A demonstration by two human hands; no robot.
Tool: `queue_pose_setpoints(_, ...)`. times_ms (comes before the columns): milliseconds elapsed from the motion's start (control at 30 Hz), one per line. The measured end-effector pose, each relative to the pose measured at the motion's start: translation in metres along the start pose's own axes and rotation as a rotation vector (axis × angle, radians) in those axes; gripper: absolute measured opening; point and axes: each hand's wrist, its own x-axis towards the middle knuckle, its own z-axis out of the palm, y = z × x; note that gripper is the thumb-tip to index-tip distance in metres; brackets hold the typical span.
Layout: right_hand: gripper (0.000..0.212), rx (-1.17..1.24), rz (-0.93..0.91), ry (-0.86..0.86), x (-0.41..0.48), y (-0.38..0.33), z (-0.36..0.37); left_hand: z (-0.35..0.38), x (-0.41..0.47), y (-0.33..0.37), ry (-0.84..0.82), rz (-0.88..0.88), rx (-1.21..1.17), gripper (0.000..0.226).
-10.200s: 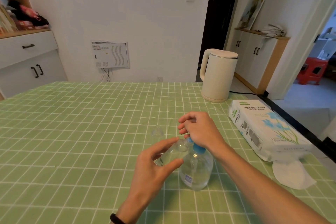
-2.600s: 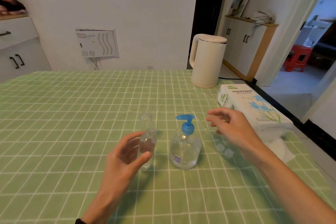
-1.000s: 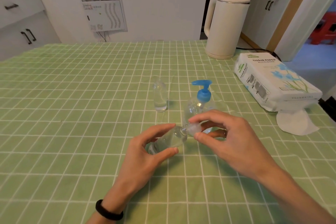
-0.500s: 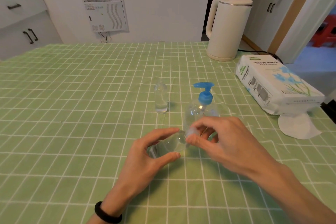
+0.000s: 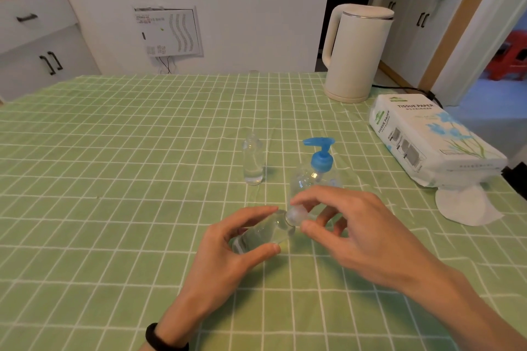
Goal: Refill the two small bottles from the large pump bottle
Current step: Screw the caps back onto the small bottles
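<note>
Centre frame, the left grip [image 5: 228,248] curls round a tilted small bottle [image 5: 262,234] of clear liquid, and the right grip [image 5: 356,225] pinches its cap [image 5: 296,214]. Above them on the bench [image 5: 114,179], the second small bottle [image 5: 253,161] stands upright left of the pump bottle [image 5: 320,161] — fill levels unclear.

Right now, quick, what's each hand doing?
Left hand: holding a small bottle, tilted.
Right hand: pinching the cap at that bottle's neck.

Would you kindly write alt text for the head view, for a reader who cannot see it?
Left hand holds a small clear bottle tilted over a green checked tablecloth while the right hand pinches its cap. Behind stand a second small bottle and a blue-topped pump bottle.
</note>
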Motion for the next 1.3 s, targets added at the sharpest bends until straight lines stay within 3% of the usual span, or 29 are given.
queue_pose_setpoints(167, 0.039, -0.027, 0.051, 0.004, 0.001, 0.001, -0.0043, 0.0004, -0.0009, 0.0001, -0.002, -0.004, 0.018, 0.056)
queue_pose_setpoints(400, 0.038, -0.027, 0.065, -0.028, 0.0005, -0.0003, -0.0042, 0.002, -0.0009, -0.0002, -0.015, 0.005, 0.015, 0.057)
queue_pose_setpoints(533, 0.023, -0.056, 0.067, -0.017, 0.0012, -0.002, -0.0042, 0.0015, -0.0002, 0.0004, -0.01, 0.003, 0.004, 0.057)
queue_pose_setpoints(800, 0.04, -0.017, 0.092, -0.043, 0.0003, -0.0023, -0.0032, 0.0027, -0.0012, 0.0028, -0.016, 0.002, -0.027, 0.055)
queue_pose_setpoints(1133, 0.03, -0.03, 0.097, -0.077, 0.001, -0.0021, -0.0017, 0.0002, -0.0019, 0.0017, -0.014, -0.003, -0.045, 0.055)
queue_pose_setpoints(1300, 0.036, 0.005, 0.082, -0.073, 0.0001, -0.0029, -0.0002, 0.0, -0.0022, 0.0031, 0.01, 0.002, -0.048, 0.052)
